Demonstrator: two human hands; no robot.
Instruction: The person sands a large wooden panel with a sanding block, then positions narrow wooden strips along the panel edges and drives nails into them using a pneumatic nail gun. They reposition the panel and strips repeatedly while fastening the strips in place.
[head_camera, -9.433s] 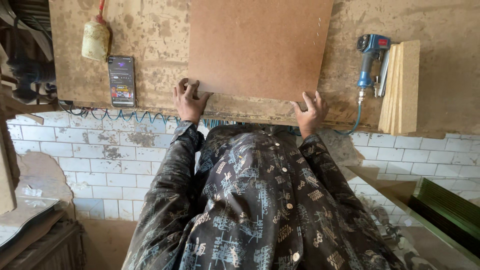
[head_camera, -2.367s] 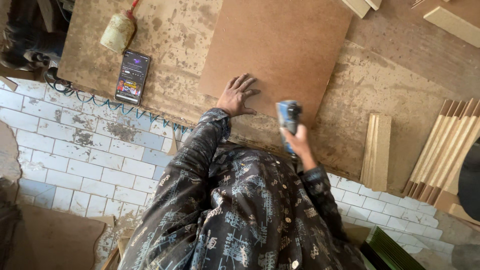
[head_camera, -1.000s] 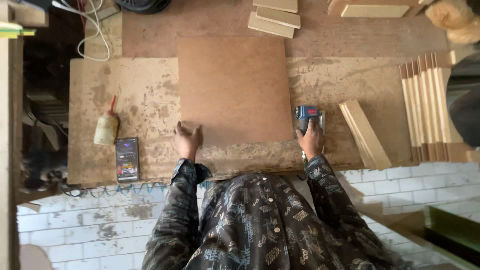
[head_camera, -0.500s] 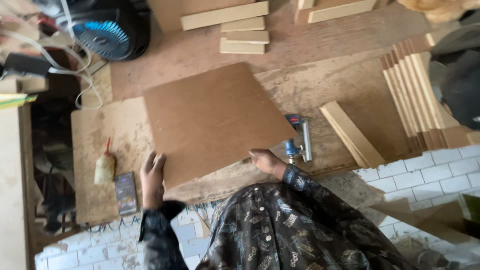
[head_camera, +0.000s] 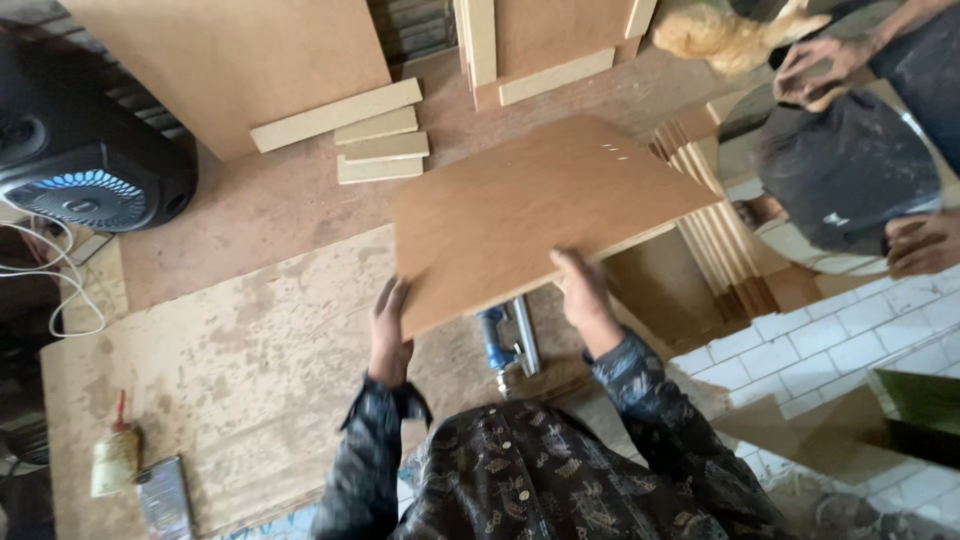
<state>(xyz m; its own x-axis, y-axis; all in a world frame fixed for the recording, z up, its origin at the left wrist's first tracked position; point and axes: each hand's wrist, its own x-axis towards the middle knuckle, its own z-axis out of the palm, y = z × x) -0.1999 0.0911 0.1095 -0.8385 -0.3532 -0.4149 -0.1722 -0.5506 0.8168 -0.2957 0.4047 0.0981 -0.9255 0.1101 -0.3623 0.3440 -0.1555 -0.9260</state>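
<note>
A large square brown board (head_camera: 535, 210) is lifted off the dusty workbench (head_camera: 230, 370) and tilted to the right. My left hand (head_camera: 388, 325) grips its near left corner. My right hand (head_camera: 583, 290) holds its near edge, thumb on top. Below the raised board a blue nail gun (head_camera: 505, 342) lies on the bench between my arms.
Several short wooden strips (head_camera: 355, 130) lie on the far bench. A stack of slats (head_camera: 715, 235) stands at the right. A black fan (head_camera: 85, 160) sits far left, a glue bottle (head_camera: 115, 455) and a phone (head_camera: 165, 497) near left. Another person (head_camera: 850, 150) stands at the right.
My right hand has let go of the nail gun and taken the board's edge. Both hands have lifted the board off the bench and swung it right.
</note>
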